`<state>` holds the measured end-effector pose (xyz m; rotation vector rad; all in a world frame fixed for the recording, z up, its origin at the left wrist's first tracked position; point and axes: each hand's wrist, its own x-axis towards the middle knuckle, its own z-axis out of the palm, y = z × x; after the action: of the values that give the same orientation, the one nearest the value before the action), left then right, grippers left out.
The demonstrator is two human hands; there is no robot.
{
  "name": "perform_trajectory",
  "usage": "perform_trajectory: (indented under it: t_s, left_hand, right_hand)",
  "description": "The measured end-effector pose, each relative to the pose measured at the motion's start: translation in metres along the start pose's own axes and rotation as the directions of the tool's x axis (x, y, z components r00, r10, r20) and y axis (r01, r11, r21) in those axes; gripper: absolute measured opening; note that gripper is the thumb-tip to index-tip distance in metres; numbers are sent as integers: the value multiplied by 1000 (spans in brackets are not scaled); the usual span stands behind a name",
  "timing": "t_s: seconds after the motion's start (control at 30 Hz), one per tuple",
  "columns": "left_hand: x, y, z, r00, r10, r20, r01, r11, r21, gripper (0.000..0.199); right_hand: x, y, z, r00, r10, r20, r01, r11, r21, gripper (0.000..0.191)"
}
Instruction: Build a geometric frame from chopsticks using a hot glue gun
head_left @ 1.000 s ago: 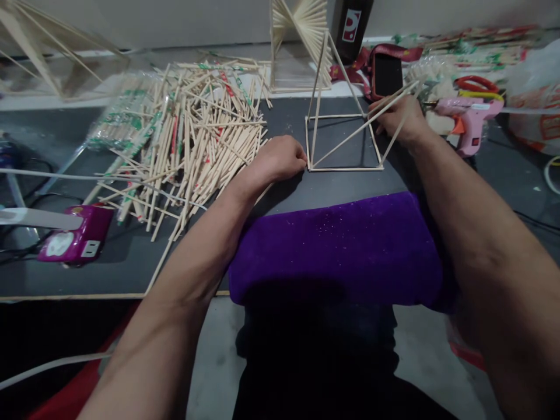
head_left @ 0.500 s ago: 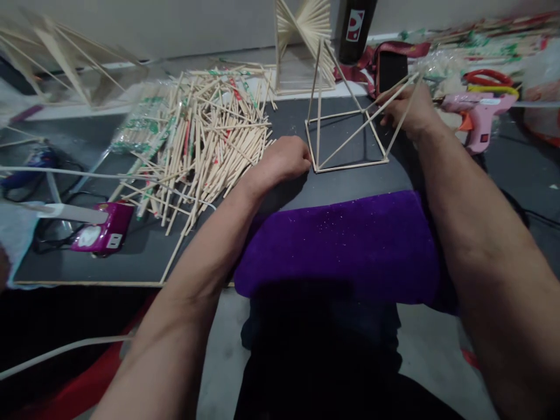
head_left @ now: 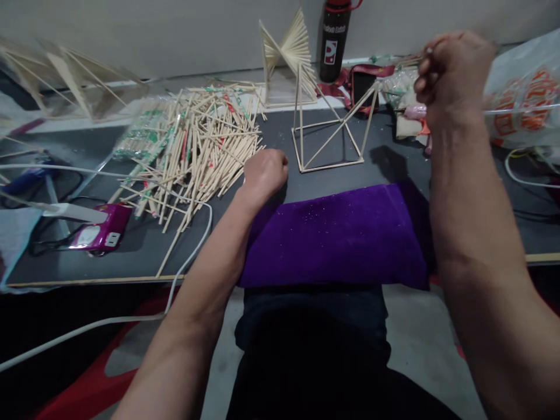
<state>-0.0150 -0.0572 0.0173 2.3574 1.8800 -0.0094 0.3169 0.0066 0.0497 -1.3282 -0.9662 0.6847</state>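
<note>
A frame of thin wooden sticks (head_left: pixel 331 167) stands on the dark table, with a square base and slanting sticks joined at upper corners. My left hand (head_left: pixel 266 170) rests closed on the table just left of the frame, apart from it. Its fingers curl underneath, so what they hold, if anything, is hidden. My right hand (head_left: pixel 457 70) is raised at the right, well away from the frame, its fingers closed in a pinch. A small pale tip shows at the fingers, too small to name. Behind that wrist, a pink glue gun (head_left: pixel 415 111) is mostly covered.
Loose wooden sticks (head_left: pixel 219 140) lie heaped at the left beside packaged sticks (head_left: pixel 146 125). A twisted stick model (head_left: pixel 291 52) and a dark bottle (head_left: pixel 333 44) stand behind. A purple cloth (head_left: pixel 336 239) covers the front edge. A magenta power adapter (head_left: pixel 105 227) and white cable lie left.
My right hand has left the frame's upper right corner and risen up and to the right. My left hand has drawn slightly away from the frame's base. The view has shifted a little.
</note>
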Motion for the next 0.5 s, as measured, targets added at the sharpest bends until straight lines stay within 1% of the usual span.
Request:
perform_trajectory:
  t_s: [0.1,0.13,0.23,0.3,0.37,0.4,0.43,0.47,0.5]
  left_hand:
    - [-10,-13,4,1000,19,17,-19,1000,14,47]
    - [-13,-18,6,999,25,20,-25,999,26,47]
    - [-21,-28,12,999,37,28,-38,997,67,48]
    - [-25,-31,16,999,43,18,-43,998,47,49]
    - [-27,-30,16,999,50,-10,-50,999,-21,48]
    - [-27,-28,14,998,56,-27,-57,997,-59,48]
    - [-26,-25,10,997,68,-45,-72,993,-96,46]
    - [-24,-19,4,994,86,-64,-94,987,-130,45]
    - [-22,-12,-4,990,112,-88,-126,979,-162,43]
  right_hand:
    - [-3,-23,-9,985,-133,-109,152,970,188,34]
    - [-6,-30,-12,979,-167,-120,191,954,233,36]
    - [-20,-47,-17,967,-216,-136,245,936,253,43]
    - [-28,-51,-20,968,-209,-138,236,945,226,41]
    - [-33,-52,-23,977,-176,-120,200,953,227,31]
    - [-34,-52,-25,982,-167,-93,185,953,241,24]
    - [-34,-51,-27,985,-160,-67,172,954,246,18]
    - [-34,-51,-30,991,-136,-15,136,969,206,14]
    - [-34,-51,-32,994,-103,34,97,985,146,13]
